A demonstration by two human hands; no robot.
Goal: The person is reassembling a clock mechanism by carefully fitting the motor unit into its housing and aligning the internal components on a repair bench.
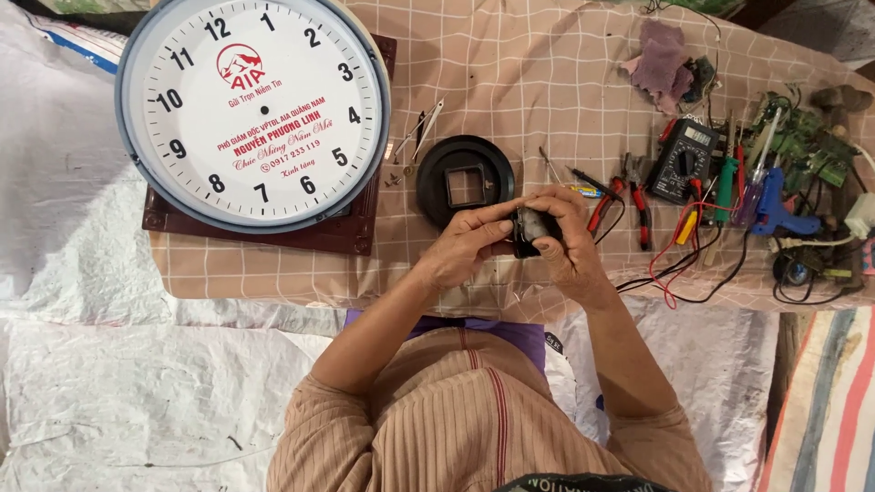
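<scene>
Both my hands are raised over the checked cloth (510, 82) and hold a small black clock movement box (530, 230) between them. My left hand (469, 244) pinches its left side with fingers and thumb. My right hand (565, 239) wraps its right side and top. Just beyond them lies a round black plastic ring with a square hole (466, 179). A large round white clock face without hands (254, 111) rests on a dark brown board (351, 232) at the left. Loose clock hands and small screws (415, 138) lie between the face and the ring.
Tools crowd the right side: red-handled pliers (633, 196), a black multimeter (684, 159) with red and black leads, screwdrivers (726, 187), a blue glue gun (775, 208), circuit boards (807, 146) and a purple rag (661, 59). White woven sheeting (82, 364) covers the floor.
</scene>
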